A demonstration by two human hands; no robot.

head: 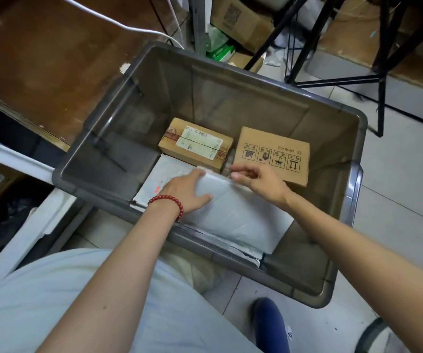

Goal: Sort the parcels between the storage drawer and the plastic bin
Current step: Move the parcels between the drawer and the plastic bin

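A grey translucent plastic bin stands on the tiled floor in front of me. Inside it, a grey-white padded mailer leans against the near wall. My left hand grips the mailer's upper left edge, thumb on its face. My right hand pinches the mailer's top right corner. Behind the mailer lie a small brown box with a white label and a flat cardboard box printed with handling symbols. A white envelope parcel lies flat under my left hand.
The white frame of a storage drawer runs along the lower left, with dark contents beside it. A brown wooden surface is at the upper left. Black tripod legs and cardboard boxes stand beyond the bin.
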